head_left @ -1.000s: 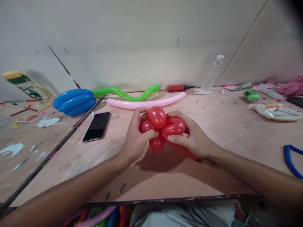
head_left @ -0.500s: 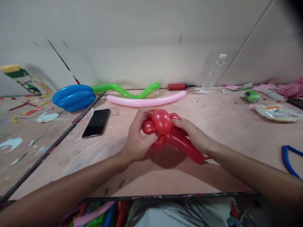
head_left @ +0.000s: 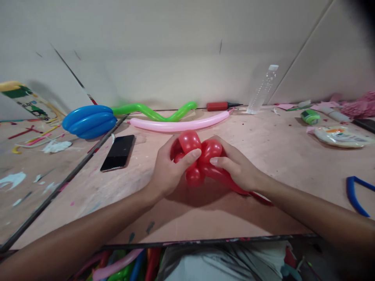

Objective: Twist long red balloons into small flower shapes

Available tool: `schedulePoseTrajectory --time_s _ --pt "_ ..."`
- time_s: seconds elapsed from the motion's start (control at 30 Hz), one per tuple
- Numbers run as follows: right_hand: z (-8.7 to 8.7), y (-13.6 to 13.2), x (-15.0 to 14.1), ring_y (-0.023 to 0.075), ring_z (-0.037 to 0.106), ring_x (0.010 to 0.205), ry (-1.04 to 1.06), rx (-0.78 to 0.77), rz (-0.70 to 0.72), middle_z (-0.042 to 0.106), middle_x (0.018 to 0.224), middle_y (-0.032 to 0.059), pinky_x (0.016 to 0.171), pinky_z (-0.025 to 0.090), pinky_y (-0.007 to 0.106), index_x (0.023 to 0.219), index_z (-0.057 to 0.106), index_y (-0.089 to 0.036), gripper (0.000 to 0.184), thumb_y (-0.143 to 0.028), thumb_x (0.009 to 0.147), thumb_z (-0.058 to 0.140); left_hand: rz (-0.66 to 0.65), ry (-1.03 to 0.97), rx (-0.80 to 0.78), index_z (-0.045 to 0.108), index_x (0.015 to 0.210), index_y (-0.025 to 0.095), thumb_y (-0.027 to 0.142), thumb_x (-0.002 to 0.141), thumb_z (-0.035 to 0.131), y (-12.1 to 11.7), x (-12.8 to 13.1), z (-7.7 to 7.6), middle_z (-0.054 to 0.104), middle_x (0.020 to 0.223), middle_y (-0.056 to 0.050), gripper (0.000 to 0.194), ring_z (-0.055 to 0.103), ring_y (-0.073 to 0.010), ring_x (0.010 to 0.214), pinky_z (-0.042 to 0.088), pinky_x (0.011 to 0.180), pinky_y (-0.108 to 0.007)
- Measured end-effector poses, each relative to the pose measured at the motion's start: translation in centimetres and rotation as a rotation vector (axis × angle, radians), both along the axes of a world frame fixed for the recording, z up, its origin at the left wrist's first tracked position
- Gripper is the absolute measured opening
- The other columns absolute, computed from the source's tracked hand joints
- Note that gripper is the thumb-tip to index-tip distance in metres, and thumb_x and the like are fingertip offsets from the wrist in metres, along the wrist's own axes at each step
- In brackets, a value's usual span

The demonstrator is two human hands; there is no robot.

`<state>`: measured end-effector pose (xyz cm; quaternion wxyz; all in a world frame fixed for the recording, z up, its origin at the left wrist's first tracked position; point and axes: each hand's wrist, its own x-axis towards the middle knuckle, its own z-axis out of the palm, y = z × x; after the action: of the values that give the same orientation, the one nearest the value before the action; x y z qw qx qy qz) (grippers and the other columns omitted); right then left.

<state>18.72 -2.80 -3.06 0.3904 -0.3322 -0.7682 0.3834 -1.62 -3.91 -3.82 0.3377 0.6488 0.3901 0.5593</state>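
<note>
Between my two hands, just over the tabletop, is a red twisting balloon (head_left: pixel 190 141) bunched into several round bubbles. A longer red section runs from the bunch toward the lower right, ending in a thin uninflated tail. My left hand (head_left: pixel 170 166) wraps the bubbles on the left side, its thumb pressed across the front near the middle. On the right, my right hand (head_left: pixel 234 162) grips another bubble, with the thumb in front and the fingers hidden behind. The twists at the centre are partly covered by the left thumb.
Behind my hands lie a pink balloon (head_left: pixel 178 125), a wavy green balloon (head_left: pixel 158 114) and a red hand pump (head_left: pixel 216 106). A blue balloon bundle (head_left: pixel 89 121) and a phone (head_left: pixel 118 152) are leftward. A clear bottle (head_left: pixel 262 90) leans against the wall (head_left: pixel 175 47). Rightward is a plastic packet (head_left: pixel 340 137).
My left thumb has moved up across the bubbles, and my right hand now grips a bubble closer to the middle. The long red section sits lower behind the right hand, showing more tail.
</note>
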Motion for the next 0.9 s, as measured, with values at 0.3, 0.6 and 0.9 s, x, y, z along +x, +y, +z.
schedulePoseTrajectory --time_s 0.3,0.6,0.9 --pt "-0.7 0.8 0.4 0.026 0.062 0.109 -0.105 -0.094 -0.024 0.069 0.118 0.0039 0.098 0.048 0.044 0.116 0.061 -0.026 0.029 -0.05 0.101 0.058 -0.117 0.052 -0.147 0.067 0.103 0.017 0.037 0.077 0.087 1.2 -0.5 -0.1 0.074 0.104 -0.006 0.038 0.066 -0.0229 0.097 0.053 0.089 -0.033" --pt "-0.2 0.8 0.4 0.0249 0.063 0.109 -0.026 -0.083 -0.063 0.067 0.122 0.0056 0.097 0.05 0.043 0.12 0.062 -0.024 0.034 -0.038 0.091 0.074 -0.262 -0.033 -0.25 0.073 0.117 0.018 0.036 0.088 0.076 1.4 -0.8 -1.2 0.076 0.12 -0.008 0.034 0.068 -0.029 0.116 0.052 0.099 -0.037" --pt "0.2 0.9 0.0 0.0243 0.065 0.103 0.005 -0.089 -0.029 0.07 0.112 0.0027 0.09 0.052 0.041 0.112 0.064 -0.024 0.027 -0.02 0.086 0.067 -0.078 -0.035 -0.118 0.075 0.103 0.018 0.044 0.089 0.074 0.9 -0.1 -1.5 0.078 0.103 -0.005 0.03 0.069 -0.0238 0.095 0.055 0.09 -0.036"
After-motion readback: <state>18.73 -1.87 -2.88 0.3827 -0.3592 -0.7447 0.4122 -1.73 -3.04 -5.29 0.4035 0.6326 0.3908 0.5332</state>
